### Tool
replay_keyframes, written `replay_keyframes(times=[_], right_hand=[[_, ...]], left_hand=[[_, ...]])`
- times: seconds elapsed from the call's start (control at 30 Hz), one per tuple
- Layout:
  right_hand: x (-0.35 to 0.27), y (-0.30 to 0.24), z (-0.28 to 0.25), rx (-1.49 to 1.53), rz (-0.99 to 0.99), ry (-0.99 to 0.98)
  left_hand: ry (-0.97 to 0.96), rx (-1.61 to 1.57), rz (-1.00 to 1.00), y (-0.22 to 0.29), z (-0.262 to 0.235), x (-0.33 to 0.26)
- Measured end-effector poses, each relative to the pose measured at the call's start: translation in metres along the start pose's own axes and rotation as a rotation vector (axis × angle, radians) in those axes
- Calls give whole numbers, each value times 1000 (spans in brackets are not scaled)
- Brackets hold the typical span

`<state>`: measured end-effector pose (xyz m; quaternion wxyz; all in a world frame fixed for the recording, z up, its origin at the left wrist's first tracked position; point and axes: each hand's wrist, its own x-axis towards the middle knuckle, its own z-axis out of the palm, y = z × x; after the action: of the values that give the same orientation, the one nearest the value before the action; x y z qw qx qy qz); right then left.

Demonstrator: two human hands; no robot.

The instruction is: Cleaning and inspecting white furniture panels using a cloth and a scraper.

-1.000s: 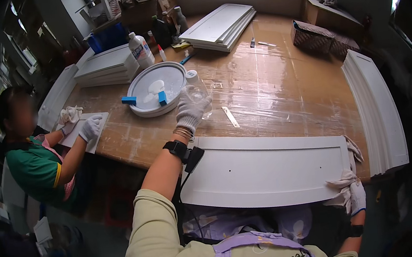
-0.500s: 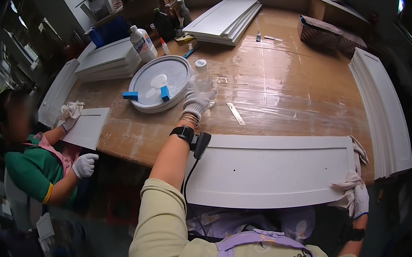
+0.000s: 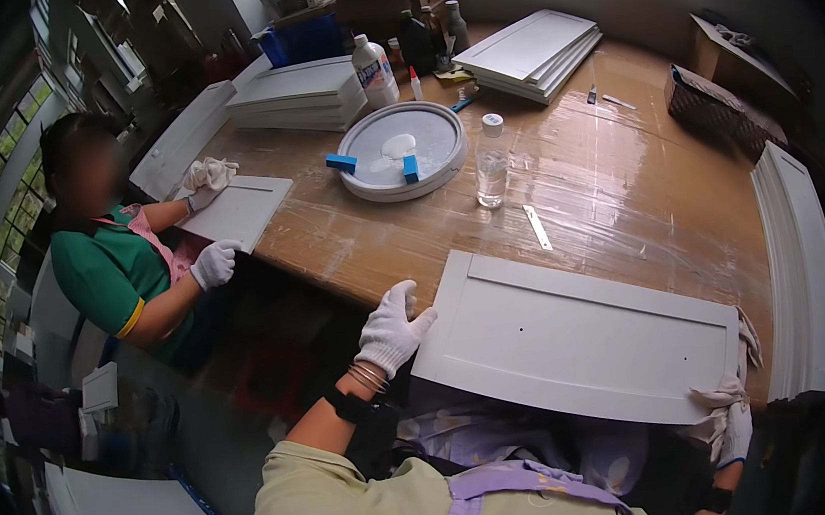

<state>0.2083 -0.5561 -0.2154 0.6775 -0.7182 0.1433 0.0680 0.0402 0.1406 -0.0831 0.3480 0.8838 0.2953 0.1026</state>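
A white framed cabinet-door panel [image 3: 592, 334] with small dark holes lies at the table's front edge, right before me. My left hand [image 3: 395, 330], in a white knit glove, is open beside the panel's left end, thumb and fingers apart. At the panel's right end, my gloved right hand [image 3: 736, 435] is closed on a pale cloth [image 3: 723, 394] that bunches over the near corner; its fingertips are partly hidden. A clear bottle with a white cap [image 3: 492, 174] stands upright beyond the panel, with no hand on it.
A grey round lid [image 3: 375, 189] carries blue blocks [image 3: 410, 168] and a white puddle. Nearby are a metal strip [image 3: 537, 227], a white jug [image 3: 374, 70], and stacked panels at the back [image 3: 531, 44] and right [image 3: 801, 267]. On the left, a co-worker [image 3: 122, 268] handles another panel.
My left hand has let go of the clear bottle and drawn back toward me to the panel's left end. My right hand stays on the cloth. The view has shifted.
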Motion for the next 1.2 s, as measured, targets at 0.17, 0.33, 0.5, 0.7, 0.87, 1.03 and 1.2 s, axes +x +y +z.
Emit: replay_keyframes(times=[0.17,0.33,0.5,0.7,0.87,1.03,1.2], right_hand=[[-7,1,-2,109,-54,6],[9,19,-20,246,-86,12],[-15,-19,17,-74,-60,51],[-43,-51,53,-75,31,83],[-47,-48,47,-168,15,131],[-48,-54,49,-245,20,131],[-52,-66,57,-277,25,92]], left_hand=[[-370,-21,-130,-19,9,-56],[-344,-363,-202,-23,20,-58],[-172,-442,-231,-29,30,-38],[-97,-481,-256,-25,38,-14],[-97,-456,-244,-18,40,-13],[-46,-124,-118,-16,34,-15],[136,306,562,49,22,7]])
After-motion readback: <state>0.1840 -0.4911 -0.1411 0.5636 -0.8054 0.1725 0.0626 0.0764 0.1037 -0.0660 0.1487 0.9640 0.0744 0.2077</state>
